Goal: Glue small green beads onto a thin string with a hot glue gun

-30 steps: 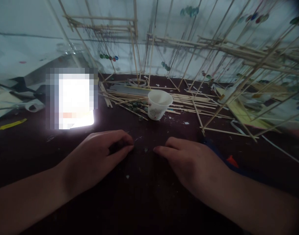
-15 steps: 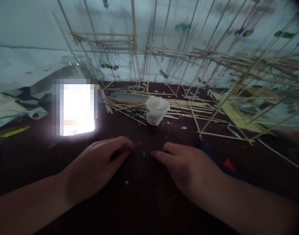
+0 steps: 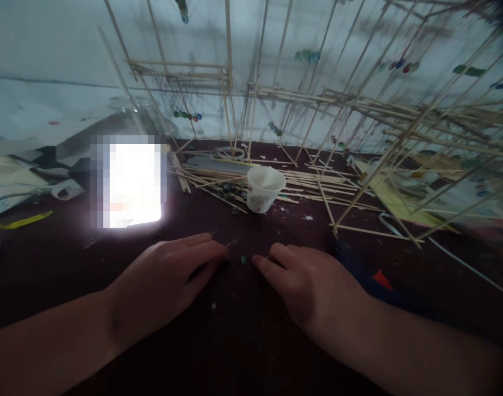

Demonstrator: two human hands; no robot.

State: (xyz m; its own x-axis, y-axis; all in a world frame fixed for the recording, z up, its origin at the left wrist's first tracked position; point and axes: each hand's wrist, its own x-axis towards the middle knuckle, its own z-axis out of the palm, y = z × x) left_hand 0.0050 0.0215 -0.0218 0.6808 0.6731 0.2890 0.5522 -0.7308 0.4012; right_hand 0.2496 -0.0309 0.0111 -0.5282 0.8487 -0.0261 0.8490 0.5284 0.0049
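A small greenish marble lies on the dark table between my two hands. To its left, my left hand has its thumb and fingertips brought together in a pinch, a short way from the marble. On the other side my right hand is curled, its index finger pointing at the marble without visibly touching it. What either hand pinches, if anything, is too small and dark to make out. Beyond the hands stands a white paper cup, upright, with several dark marbles just left of it.
Thin wooden sticks lie behind the cup. Stick frames with hanging marbles rise along the wall. A glaring, pixelated screen stands left. A yellow strip, a white cord and an orange-red piece lie about.
My fingers have shifted only slightly around the marble, which shows a bit more clearly. The view has tilted a little; cup and sticks stay in place.
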